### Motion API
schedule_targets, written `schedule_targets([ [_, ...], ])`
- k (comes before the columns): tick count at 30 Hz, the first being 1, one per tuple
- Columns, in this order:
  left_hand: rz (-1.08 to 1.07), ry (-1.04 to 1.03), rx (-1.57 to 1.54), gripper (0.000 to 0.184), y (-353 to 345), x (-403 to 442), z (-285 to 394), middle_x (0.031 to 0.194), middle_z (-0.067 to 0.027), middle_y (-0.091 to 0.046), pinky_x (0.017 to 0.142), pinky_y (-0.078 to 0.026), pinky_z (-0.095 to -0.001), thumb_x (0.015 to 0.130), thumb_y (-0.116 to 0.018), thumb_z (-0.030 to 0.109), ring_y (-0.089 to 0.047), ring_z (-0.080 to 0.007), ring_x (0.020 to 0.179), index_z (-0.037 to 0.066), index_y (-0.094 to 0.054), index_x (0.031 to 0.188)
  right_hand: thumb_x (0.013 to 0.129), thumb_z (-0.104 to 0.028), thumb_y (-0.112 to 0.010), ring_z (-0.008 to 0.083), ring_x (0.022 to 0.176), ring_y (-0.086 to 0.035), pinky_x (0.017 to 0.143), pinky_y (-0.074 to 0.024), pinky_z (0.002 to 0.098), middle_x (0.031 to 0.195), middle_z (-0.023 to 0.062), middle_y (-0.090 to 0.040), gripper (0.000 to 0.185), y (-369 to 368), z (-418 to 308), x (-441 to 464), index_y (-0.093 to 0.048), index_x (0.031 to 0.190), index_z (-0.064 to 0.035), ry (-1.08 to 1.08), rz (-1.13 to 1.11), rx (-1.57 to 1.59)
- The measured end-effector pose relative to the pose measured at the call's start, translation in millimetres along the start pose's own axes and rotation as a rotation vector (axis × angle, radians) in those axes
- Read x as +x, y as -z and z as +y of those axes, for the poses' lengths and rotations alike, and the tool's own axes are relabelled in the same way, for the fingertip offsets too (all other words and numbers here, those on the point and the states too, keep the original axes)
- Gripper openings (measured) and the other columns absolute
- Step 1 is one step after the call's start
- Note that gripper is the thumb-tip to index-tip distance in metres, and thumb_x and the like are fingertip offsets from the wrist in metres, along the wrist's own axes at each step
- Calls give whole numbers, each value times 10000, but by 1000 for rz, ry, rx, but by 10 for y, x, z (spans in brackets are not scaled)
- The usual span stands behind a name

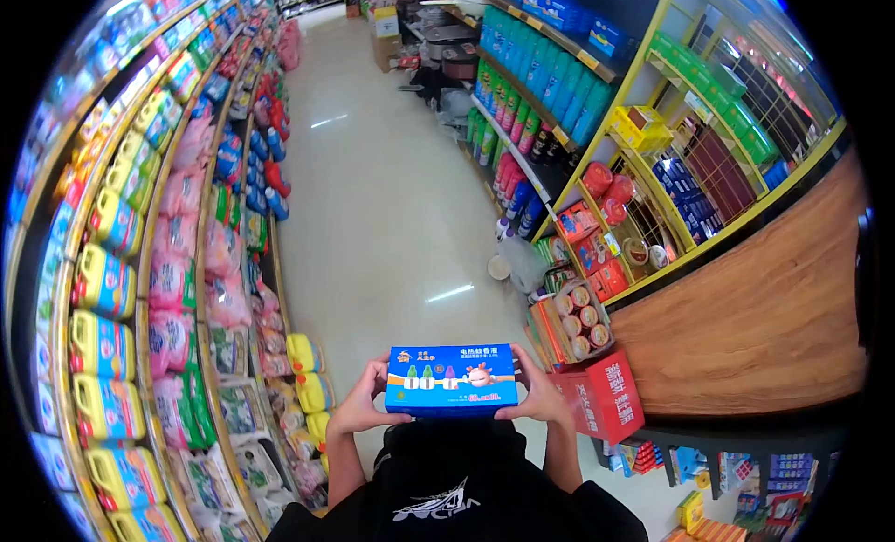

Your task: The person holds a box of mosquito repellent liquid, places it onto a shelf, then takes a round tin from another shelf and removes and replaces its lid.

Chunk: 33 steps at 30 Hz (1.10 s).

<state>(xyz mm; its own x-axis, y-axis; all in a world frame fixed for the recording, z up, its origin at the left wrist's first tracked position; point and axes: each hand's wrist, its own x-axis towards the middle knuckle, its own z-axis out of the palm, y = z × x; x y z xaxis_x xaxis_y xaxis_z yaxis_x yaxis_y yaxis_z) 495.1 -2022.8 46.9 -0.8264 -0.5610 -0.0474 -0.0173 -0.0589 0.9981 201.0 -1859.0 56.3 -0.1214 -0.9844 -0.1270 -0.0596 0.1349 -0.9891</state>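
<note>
A blue box (451, 378) of mosquito repellent liquid, printed with small bottles and a cartoon face, is held level in front of my chest. My left hand (366, 399) grips its left end, with the thumb along the lower edge. Around the right end my right hand (538, 389) is closed in the same way. The fingers behind and under the box are partly hidden. Below it shows the black shirt (457, 477) that I wear, with a white print.
Shelves on the left carry yellow detergent jugs (104, 334) and pink bags (174, 281). Spray cans (503, 104) fill the right shelves, near a wire rack (685, 188). A red carton (611, 393) stands by a wooden panel (746, 300). A tiled aisle (373, 197) runs ahead.
</note>
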Motion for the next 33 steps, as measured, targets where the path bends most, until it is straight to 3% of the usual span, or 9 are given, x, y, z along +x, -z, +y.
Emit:
schedule_targets([
  [6, -109, -6, 69, 708, 309, 995, -33, 1504, -159, -211, 1028, -386, -384, 601, -879, 43, -405, -215, 1278, 120, -356, 1072, 500, -260, -929, 275, 1185, -487, 940, -452, 395, 1327, 169, -410, 1187, 536, -85, 750, -238, 1431, -1, 16, 57, -102],
  [10, -65, 160, 1, 717, 425, 1429, 58, 1516, -166, -168, 1041, -378, -383, 606, -875, 37, -380, -203, 1283, 108, -343, 1082, 490, -234, -934, 286, 1248, -429, 976, -438, 418, 1368, 168, -358, 1206, 717, 30, 1126, -218, 1434, -6, -24, 64, -8],
  [14, -75, 73, 11, 724, 687, 1757, 40, 1519, -164, -141, 1050, -369, -376, 609, -874, 37, -312, -187, 1314, 109, -328, 1079, 478, -199, -937, 296, 1271, -402, 1000, -420, 436, 1386, 152, -329, 1227, 859, -66, 1596, -202, 1442, -14, -22, 14, 36],
  [18, -135, -12, -408, 668, 1210, 2188, -76, 1523, -148, -107, 1055, -368, -385, 632, -871, 72, -293, -212, 1340, 125, -356, 1053, 480, -190, -933, 289, 1261, -405, 1003, -414, 436, 1388, 148, -325, 1225, 868, -137, 2220, -198, 1445, -19, -27, 47, 4],
  [22, 0, 28, -369, 515, 1811, 2803, -193, 1511, -125, -140, 1052, -380, -403, 725, -793, 43, -307, -234, 1342, 124, -380, 1021, 530, -118, -907, 297, 1236, -436, 962, -454, 413, 1398, 178, -315, 1214, 775, -387, 2946, -150, 1477, -50, -70, 73, 112],
  [26, 105, 40, -320, 479, 2297, 3358, 76, 1453, -130, -235, 1016, -421, -407, 734, -747, -35, -354, -246, 1305, 123, -381, 999, 561, -30, -877, 301, 1260, -430, 968, -454, 421, 1416, 197, -298, 1335, 691, -494, 3702, 69, 1501, -96, 4, 82, 196],
  [27, 122, 6, -332, 481, 2439, 3482, 96, 1438, -129, -252, 1010, -426, -408, 730, -745, -46, -360, -246, 1298, 123, -381, 995, 629, -22, -839, 306, 1247, -445, 952, -462, 420, 1428, 211, -289, 1299, 698, -466, 3886, 127, 1493, -114, 55, 61, 121],
  [30, 159, -30, -358, 477, 2903, 3755, 156, 1364, -109, -339, 993, -442, -399, 721, -737, -79, -380, -226, 1279, 124, -384, 969, 714, -6, -771, 307, 1235, -458, 931, -477, 403, 1427, 223, -289, 1205, 584, -533, 4460, 143, 1490, -129, -6, 169, 397],
  [33, 206, -39, -370, 449, 3252, 3996, 117, 1342, -106, -388, 984, -445, -389, 734, -733, -72, -393, -202, 1256, 120, -390, 953, 752, -9, -735, 295, 1188, -499, 892, -498, 383, 1407, 222, -314, 1132, 426, -642, 4948, 109, 1496, -136, 61, 317, 320],
])
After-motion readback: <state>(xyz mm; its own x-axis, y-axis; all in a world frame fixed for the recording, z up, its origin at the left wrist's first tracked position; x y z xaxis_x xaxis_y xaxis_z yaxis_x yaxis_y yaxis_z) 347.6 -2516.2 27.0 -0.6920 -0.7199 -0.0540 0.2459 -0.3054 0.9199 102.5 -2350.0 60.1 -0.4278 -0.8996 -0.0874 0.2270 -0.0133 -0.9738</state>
